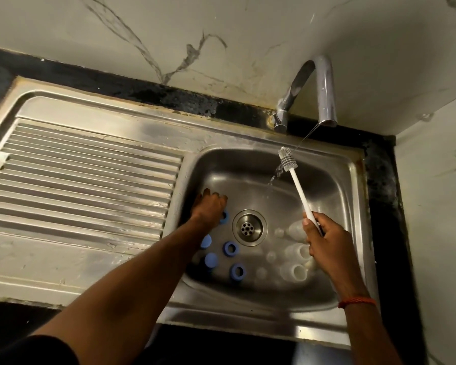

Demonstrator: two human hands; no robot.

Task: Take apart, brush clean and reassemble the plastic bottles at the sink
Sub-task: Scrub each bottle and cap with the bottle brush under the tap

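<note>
Right hand [324,241]: fingers wrapped round the low end of the brush [299,191] handle, thumb on top. Brush is tilted, head up and away from me, over the back right of the sink [248,164]. Tap [325,90] is on. A thin line of water [273,177] hits the bristle head and runs off its lower side into the basin.

Left hand [211,206]: down on the basin floor, left of the drain [249,227], knuckles up, fingers curled under. A blue ring [225,216] pokes out at the hand's right edge, touching it. Can't tell if I'm gripping it or just resting on it, as the fingertips are hidden.

Bottles are apart, all pieces in the basin.
- Left of the drain, near side: two more rings [231,248] lying flat with holes up, plus two blue caps [211,259].
- Right of the drain: three clear bottles [296,271] on their sides, in a row running toward me, partly behind my right hand.
- Small clear teats [271,256] between bottles and drain, blurry.

Drainboard [77,167] sits left of the basin. Red thread [353,301] on my right wrist, black sleeve [37,349] on my left arm.
</note>
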